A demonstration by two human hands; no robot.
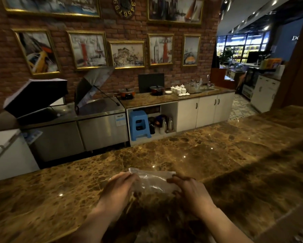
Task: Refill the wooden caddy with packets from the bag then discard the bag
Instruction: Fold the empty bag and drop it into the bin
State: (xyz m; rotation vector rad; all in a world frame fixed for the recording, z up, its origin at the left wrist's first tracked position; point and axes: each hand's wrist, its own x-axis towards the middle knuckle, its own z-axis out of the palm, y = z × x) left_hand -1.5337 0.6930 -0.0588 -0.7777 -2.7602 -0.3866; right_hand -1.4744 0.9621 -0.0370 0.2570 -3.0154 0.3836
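A clear, crumpled plastic bag [153,180] is held between both hands just above the brown marble counter [199,151]. My left hand [119,192] grips the bag's left side, fingers closed on it. My right hand [191,192] pinches its right edge. The bag looks see-through; I cannot tell whether any packets are inside. No wooden caddy is in view.
Beyond the counter lies a back work area: steel chest units with raised lids [87,92], a blue stool [139,124] in an open cabinet, pots and white cups [177,89] on a far countertop. Framed pictures hang on the brick wall. A white unit [5,151] stands at left.
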